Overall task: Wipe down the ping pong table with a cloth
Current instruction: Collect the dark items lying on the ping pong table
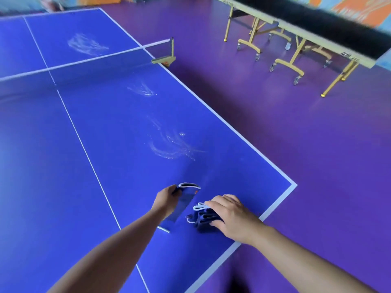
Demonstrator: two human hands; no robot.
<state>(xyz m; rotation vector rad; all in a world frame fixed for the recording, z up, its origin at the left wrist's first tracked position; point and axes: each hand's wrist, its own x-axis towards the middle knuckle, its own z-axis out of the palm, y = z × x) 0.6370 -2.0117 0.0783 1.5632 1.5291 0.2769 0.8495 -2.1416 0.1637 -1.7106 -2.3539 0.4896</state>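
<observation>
Fingers point(175, 189) left hand point(167, 199) grip cloth point(183, 203), right hand point(232, 216) presses; label point(349, 58) blurred

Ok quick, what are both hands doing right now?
Left hand: grips one end of the cloth.
Right hand: open, pressing the cloth's bunched end down.

No text can be read, dark lettering on the pale edge rail of the neighbouring table point(349, 57), too blurred to make out
</observation>
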